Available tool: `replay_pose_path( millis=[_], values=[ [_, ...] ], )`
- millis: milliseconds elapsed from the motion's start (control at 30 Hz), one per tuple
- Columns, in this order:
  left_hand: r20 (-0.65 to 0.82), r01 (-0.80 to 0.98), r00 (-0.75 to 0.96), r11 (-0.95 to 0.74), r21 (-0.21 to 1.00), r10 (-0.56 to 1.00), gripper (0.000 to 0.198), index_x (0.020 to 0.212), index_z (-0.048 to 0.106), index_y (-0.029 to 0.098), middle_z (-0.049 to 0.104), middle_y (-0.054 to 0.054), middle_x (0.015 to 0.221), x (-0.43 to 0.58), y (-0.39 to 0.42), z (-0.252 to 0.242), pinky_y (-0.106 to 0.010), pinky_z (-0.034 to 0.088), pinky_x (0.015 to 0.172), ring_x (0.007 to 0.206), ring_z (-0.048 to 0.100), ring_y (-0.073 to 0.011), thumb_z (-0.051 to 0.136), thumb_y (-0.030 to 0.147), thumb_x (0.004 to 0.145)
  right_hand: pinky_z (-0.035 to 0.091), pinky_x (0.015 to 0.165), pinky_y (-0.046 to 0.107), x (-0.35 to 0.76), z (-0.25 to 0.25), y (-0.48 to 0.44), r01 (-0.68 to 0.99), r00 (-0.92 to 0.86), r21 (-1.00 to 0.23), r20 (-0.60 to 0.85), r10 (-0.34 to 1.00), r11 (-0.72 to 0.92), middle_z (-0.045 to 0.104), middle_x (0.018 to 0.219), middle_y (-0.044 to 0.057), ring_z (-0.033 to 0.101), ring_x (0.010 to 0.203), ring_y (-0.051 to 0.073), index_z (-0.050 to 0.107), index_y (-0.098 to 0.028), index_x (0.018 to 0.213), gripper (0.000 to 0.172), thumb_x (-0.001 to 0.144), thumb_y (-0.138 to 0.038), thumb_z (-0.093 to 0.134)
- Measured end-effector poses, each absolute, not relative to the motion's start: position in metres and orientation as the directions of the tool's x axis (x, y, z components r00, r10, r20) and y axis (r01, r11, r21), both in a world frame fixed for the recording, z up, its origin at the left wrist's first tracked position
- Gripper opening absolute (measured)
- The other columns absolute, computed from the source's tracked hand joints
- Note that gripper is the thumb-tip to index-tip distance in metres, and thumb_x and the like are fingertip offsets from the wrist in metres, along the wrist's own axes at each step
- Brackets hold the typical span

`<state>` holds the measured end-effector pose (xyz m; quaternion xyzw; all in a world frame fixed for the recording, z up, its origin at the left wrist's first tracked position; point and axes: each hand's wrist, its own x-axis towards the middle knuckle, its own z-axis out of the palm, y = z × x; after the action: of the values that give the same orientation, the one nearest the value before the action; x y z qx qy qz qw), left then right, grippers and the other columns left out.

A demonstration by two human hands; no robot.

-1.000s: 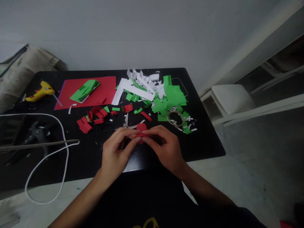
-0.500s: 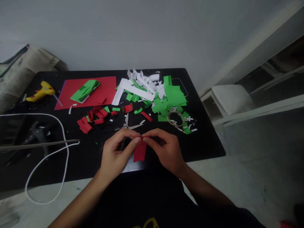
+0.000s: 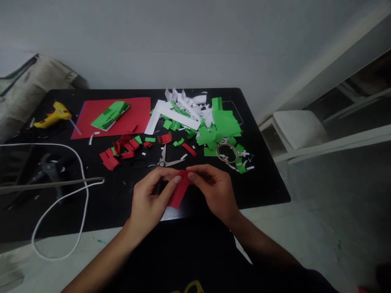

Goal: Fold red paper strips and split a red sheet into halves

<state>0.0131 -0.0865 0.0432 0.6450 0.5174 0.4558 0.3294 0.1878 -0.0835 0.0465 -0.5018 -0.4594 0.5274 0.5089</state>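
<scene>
A small piece of red paper (image 3: 179, 194) hangs down between my hands near the table's front edge. My left hand (image 3: 152, 193) pinches its upper left side between thumb and fingers. At the upper right corner, my right hand (image 3: 215, 191) grips the same paper with thumb and forefinger. Just beyond my fingers lie opened scissors (image 3: 163, 160), their black handles to the left. Folded red paper pieces (image 3: 124, 150) are heaped to the left of the scissors, and a ring of tape (image 3: 227, 153) sits to the right.
On the black table (image 3: 116, 207), white strips (image 3: 174, 114) and green paper (image 3: 226, 122) pile up at the back. A red sheet (image 3: 140, 116) carries folded green paper (image 3: 111, 114). A yellow glue gun (image 3: 54, 115) lies far left, and a white cable (image 3: 87, 203) loops at front left.
The red paper has tilted, its lower end swinging slightly left, and more of its top edge shows between my fingertips. My right fingers have shifted a little to the right.
</scene>
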Motion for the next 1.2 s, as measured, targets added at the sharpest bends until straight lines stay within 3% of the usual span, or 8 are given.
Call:
replay_pose_path(
  millis=[433,767,1200],
  values=[
    [0.368,0.417,-0.016,-0.329,0.848,0.93,0.015,0.101,0.074,0.024,0.079,0.003,0.095,0.012,-0.093,0.046,-0.02,0.058,0.077,0.082,0.074,-0.0104,0.078,0.017,0.089,0.064,0.082,0.029,0.189,0.047,-0.085,-0.116,-0.045,-0.991,-0.065,0.997,-0.07,0.083,0.091,0.0,0.078,0.083,0.017,0.082,-0.026,0.092,0.007,0.085,-0.024,0.081],
    [0.347,0.443,0.087,-0.348,0.826,0.934,0.012,0.102,0.077,0.025,0.079,0.002,0.094,0.007,-0.092,0.051,-0.022,0.055,0.074,0.082,0.073,-0.011,0.073,0.017,0.093,0.065,0.081,0.028,0.187,0.052,-0.087,-0.177,-0.027,-0.983,-0.04,0.999,-0.044,0.082,0.095,-0.001,0.078,0.082,0.015,0.081,-0.027,0.095,0.01,0.087,-0.02,0.079],
    [0.317,0.444,0.109,-0.332,0.832,0.942,0.005,0.097,0.078,0.025,0.078,0.0,0.09,0.004,-0.094,0.059,-0.027,0.057,0.071,0.078,0.073,-0.0149,0.074,0.024,0.093,0.064,0.082,0.03,0.189,0.059,-0.085,-0.013,-0.074,-1.0,-0.005,0.997,-0.006,0.081,0.089,0.0,0.077,0.085,0.017,0.08,-0.026,0.088,0.002,0.088,-0.024,0.079]
  ],
)
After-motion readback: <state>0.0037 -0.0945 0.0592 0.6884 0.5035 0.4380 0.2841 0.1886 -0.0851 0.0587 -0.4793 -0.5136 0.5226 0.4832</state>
